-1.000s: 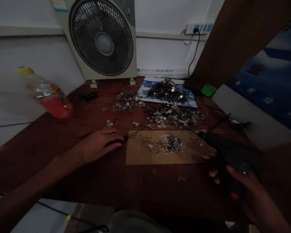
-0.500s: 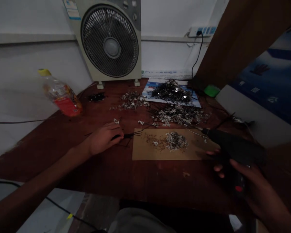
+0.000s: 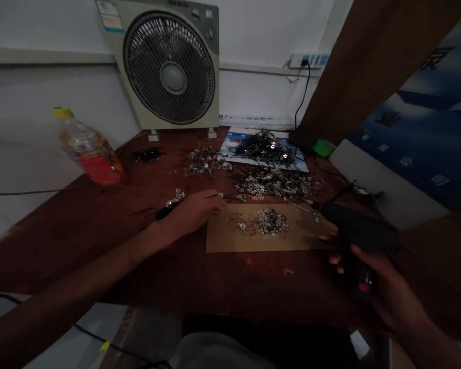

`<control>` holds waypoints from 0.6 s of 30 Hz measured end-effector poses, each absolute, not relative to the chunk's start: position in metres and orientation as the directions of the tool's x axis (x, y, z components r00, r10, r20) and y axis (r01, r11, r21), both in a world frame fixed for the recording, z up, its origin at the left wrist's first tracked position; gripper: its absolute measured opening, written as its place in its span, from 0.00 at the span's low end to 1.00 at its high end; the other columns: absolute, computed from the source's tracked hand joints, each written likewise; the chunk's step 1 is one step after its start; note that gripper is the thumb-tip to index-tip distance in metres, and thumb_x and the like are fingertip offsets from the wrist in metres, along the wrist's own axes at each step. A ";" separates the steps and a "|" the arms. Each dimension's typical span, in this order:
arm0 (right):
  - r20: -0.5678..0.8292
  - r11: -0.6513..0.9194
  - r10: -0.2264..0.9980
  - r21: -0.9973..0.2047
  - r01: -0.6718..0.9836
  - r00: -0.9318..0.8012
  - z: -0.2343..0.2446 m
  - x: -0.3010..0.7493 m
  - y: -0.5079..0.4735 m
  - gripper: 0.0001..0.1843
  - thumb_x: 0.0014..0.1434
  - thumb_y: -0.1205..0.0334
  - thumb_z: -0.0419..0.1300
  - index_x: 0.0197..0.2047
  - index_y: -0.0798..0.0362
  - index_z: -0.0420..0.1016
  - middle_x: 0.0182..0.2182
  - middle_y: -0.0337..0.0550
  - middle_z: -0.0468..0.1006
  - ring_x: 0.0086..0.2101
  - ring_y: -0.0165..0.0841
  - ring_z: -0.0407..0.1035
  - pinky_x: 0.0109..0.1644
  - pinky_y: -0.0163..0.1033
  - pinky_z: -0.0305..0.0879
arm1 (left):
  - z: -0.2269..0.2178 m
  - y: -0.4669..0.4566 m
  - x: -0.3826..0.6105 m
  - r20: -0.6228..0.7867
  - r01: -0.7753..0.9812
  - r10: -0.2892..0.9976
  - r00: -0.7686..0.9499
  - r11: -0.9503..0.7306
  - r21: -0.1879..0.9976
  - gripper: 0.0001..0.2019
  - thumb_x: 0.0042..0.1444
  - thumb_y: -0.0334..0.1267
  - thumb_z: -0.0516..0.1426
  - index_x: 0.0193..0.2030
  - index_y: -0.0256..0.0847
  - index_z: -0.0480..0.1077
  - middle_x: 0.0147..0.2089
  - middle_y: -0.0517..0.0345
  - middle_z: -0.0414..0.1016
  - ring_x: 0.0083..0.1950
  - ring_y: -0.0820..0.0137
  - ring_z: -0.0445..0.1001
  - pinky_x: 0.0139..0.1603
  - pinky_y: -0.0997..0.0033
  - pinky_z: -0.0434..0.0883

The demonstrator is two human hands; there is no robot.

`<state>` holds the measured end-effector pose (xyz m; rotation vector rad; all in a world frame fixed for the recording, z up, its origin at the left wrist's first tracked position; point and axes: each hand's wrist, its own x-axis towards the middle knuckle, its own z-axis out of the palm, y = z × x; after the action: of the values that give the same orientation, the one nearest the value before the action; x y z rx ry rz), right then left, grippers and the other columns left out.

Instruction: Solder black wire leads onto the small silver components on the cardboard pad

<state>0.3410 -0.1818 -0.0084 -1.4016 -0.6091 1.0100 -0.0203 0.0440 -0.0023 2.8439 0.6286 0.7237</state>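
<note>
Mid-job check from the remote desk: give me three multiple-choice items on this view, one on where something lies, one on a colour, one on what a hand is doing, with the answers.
1. Where does the small silver heap lie?
A. On the tan cardboard sheet
B. On the printed sheet
C. On the fan's base

2. What colour is the cap of the plastic bottle?
A. Blue
B. Yellow
C. Red

3. What is the right hand doing?
A. Lying flat on the cardboard
B. Holding the plastic bottle
C. Holding the black glue gun

1: A, the heap sits in the middle of the cardboard.
2: B, the cap shows yellow at the bottle's end.
3: C, the hand is closed around the gun.
</note>
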 end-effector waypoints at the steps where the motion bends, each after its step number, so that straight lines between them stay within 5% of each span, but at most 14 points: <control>1: -0.209 -0.118 0.858 -0.969 -0.215 0.469 -0.010 0.343 -0.182 0.23 0.49 0.44 0.82 0.44 0.49 0.91 0.42 0.47 0.90 0.27 0.33 0.78 0.32 0.31 0.78 | -0.005 0.044 -0.014 0.414 0.345 0.411 0.812 -0.910 0.229 0.16 0.72 0.26 0.51 0.53 0.41 0.79 0.50 0.52 0.81 0.50 0.67 0.80 0.51 0.71 0.75; 5: -0.219 -0.127 0.882 -0.963 -0.237 0.418 -0.017 0.352 -0.184 0.22 0.53 0.48 0.81 0.48 0.47 0.90 0.47 0.46 0.90 0.32 0.35 0.81 0.35 0.33 0.79 | -0.016 0.039 0.003 0.386 0.300 0.365 0.847 -0.929 0.218 0.19 0.70 0.23 0.49 0.56 0.40 0.78 0.52 0.49 0.80 0.50 0.66 0.80 0.51 0.69 0.75; 15: -0.220 -0.165 0.874 -0.973 -0.161 0.434 -0.013 0.352 -0.184 0.23 0.54 0.45 0.79 0.47 0.51 0.91 0.34 0.47 0.88 0.28 0.35 0.78 0.34 0.33 0.79 | -0.020 0.031 0.010 0.371 0.277 0.321 0.871 -0.946 0.168 0.09 0.74 0.32 0.56 0.46 0.39 0.78 0.46 0.51 0.80 0.48 0.65 0.78 0.48 0.68 0.72; 18: -0.199 -0.154 0.870 -0.979 -0.136 0.451 -0.007 0.347 -0.189 0.23 0.53 0.46 0.80 0.50 0.47 0.90 0.45 0.47 0.90 0.31 0.35 0.78 0.33 0.34 0.78 | -0.020 0.029 0.006 0.376 0.263 0.296 0.878 -0.955 0.137 0.09 0.75 0.34 0.56 0.48 0.39 0.79 0.47 0.51 0.80 0.48 0.64 0.77 0.47 0.66 0.72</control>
<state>0.3467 -0.1888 -0.0073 -1.4576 -0.6875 1.0132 0.0057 0.0287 -0.0200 2.9646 0.4423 0.6139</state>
